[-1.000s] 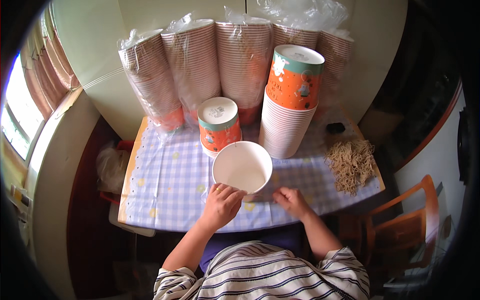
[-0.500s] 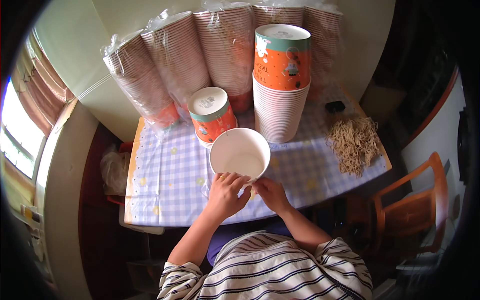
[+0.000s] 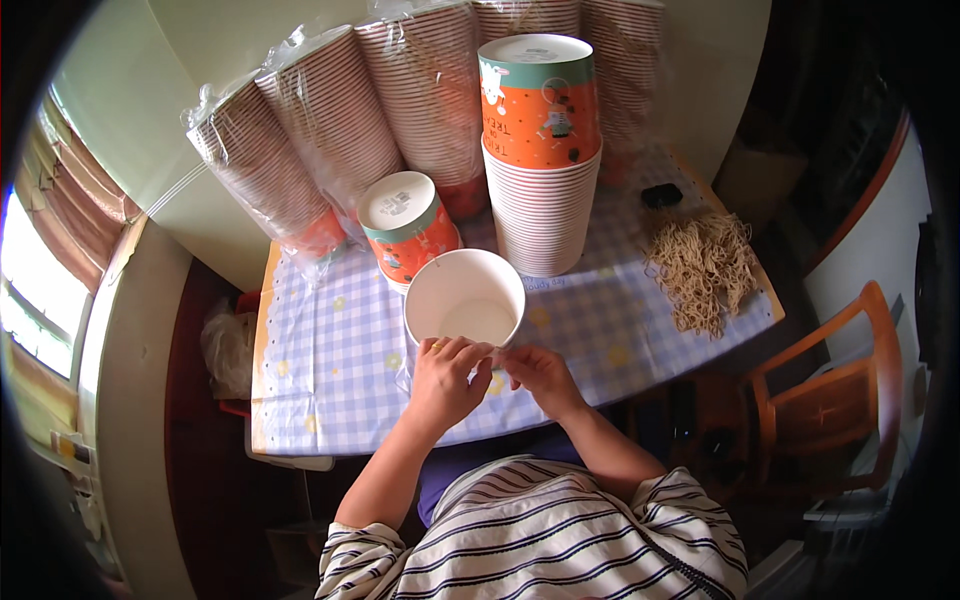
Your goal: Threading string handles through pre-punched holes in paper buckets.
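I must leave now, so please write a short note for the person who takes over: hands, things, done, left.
Left hand: fingers on the near rim of the open white paper cup.
Right hand: fingertips at the same rim, beside the left.
The cup stands upright on the checked tablecloth.
Behind it: stack of upside-down cups, a single orange cup.
Right: pile of tan strings.
Done: none visible on this cup.
Left: unclear.

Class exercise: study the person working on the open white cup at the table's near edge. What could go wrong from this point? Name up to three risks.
1. Both the left hand and right hand pinch the near rim of the white cup; hard squeezing could crease it.
2. The tall cup stack stands just behind; a nudge might topple it.
3. The bundle of tan strings lies near the table edge and could slide off.
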Tool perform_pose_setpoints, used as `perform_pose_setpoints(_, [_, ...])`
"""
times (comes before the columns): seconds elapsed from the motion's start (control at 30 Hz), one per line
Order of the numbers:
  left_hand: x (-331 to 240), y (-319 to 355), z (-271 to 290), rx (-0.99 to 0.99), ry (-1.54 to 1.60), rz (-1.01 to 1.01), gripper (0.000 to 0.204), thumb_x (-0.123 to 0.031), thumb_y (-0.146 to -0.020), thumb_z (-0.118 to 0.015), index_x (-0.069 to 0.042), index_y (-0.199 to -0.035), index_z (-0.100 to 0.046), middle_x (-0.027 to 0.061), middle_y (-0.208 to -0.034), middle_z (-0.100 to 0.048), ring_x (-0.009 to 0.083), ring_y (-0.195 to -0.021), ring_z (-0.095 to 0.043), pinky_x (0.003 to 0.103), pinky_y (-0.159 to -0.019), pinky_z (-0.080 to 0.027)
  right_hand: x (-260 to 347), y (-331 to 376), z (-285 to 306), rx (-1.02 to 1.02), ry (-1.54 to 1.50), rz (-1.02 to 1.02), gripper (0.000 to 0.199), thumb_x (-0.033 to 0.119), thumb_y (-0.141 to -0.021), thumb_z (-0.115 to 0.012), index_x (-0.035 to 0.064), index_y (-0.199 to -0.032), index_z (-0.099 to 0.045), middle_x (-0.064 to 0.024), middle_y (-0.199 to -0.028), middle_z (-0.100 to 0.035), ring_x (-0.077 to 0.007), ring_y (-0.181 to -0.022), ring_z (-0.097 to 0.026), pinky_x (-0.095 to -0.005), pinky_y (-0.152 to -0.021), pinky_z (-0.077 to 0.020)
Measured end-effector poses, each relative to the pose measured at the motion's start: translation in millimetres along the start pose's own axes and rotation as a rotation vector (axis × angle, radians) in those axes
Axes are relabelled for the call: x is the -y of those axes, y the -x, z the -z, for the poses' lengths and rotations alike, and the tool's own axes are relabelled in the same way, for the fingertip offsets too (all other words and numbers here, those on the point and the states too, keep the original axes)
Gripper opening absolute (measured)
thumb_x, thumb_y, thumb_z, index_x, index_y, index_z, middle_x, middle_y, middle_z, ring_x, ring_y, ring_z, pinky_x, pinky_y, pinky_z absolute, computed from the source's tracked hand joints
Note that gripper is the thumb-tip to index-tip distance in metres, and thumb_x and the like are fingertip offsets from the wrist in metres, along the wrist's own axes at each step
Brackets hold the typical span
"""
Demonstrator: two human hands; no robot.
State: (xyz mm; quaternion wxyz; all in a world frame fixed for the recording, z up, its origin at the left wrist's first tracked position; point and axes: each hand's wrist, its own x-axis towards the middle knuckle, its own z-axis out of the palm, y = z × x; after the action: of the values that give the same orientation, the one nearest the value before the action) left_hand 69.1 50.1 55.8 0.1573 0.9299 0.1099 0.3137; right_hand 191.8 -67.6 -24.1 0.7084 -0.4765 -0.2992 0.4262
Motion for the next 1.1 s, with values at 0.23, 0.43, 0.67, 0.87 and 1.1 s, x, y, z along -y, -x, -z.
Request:
perform_pose_setpoints(0.23, [-3.8,-1.1,-0.4,0.033,-0.019,0.022,0.017,-0.009,-0.073,-0.064,-0.010,-0.090,-0.064,0.0035,-0.078,-0.064,0.0217,-0.075,-0.061,0.037,-0.075,-0.041,-8.5,-9.5,0.3,-0.075,0.216,0.022,0.015,0.014,-0.090,-0.060,0.0006,-0.095,-0.062,-0.0015,-0.078,-0.061,-0.0075,-0.069,-0.055,-0.0221,-0.063,-0.0452])
perform_pose_setpoints(0.43, [-14.8,-8.4,-3.5,0.048,-0.020,0.043,0.042,-0.005,-0.069,-0.067,-0.009,-0.110,-0.058,0.0050,-0.084,-0.065,0.0234,-0.081,-0.063,0.036,-0.079,-0.044,-15.6,-8.5,-1.5,-0.043,0.085,0.067,0.014,0.011,-0.089,-0.058,-0.0008,-0.096,-0.061,-0.0029,-0.081,-0.063,-0.0082,-0.072,-0.056,-0.0231,-0.066,-0.0461])
perform_pose_setpoints(0.67, [-2.5,-11.8,-11.1,0.038,-0.045,-0.112,0.047,-0.008,-0.069,-0.068,-0.007,-0.114,-0.055,0.0066,-0.078,-0.061,0.0251,-0.077,-0.061,0.037,-0.075,-0.045,-11.0,-5.2,-3.0,-0.037,0.093,0.064,0.015,0.013,-0.090,-0.059,-0.0006,-0.094,-0.061,-0.0029,-0.080,-0.064,-0.0077,-0.071,-0.056,-0.0230,-0.066,-0.0458])
perform_pose_setpoints(0.87, [2.8,-13.8,-13.0,0.031,-0.026,-0.177,0.043,-0.005,-0.068,-0.067,-0.006,-0.110,-0.056,0.0068,-0.071,-0.060,0.0254,-0.070,-0.061,0.036,-0.072,-0.046,-6.0,-3.5,-3.0,-0.056,0.160,0.042,0.016,0.017,-0.090,-0.060,0.0007,-0.092,-0.062,-0.0018,-0.079,-0.064,-0.0071,-0.069,-0.055,-0.0227,-0.064,-0.0453])
perform_pose_setpoints(1.1, [6.2,-13.0,-14.0,-0.038,0.013,-0.213,0.040,-0.002,-0.067,-0.067,-0.005,-0.105,-0.058,0.0082,-0.069,-0.058,0.0271,-0.067,-0.060,0.038,-0.070,-0.049,-5.8,-2.4,-0.7,-0.066,0.214,0.028,0.017,0.019,-0.090,-0.060,0.0016,-0.093,-0.063,-0.0010,-0.079,-0.063,-0.0070,-0.068,-0.054,-0.0224,-0.063,-0.0447])
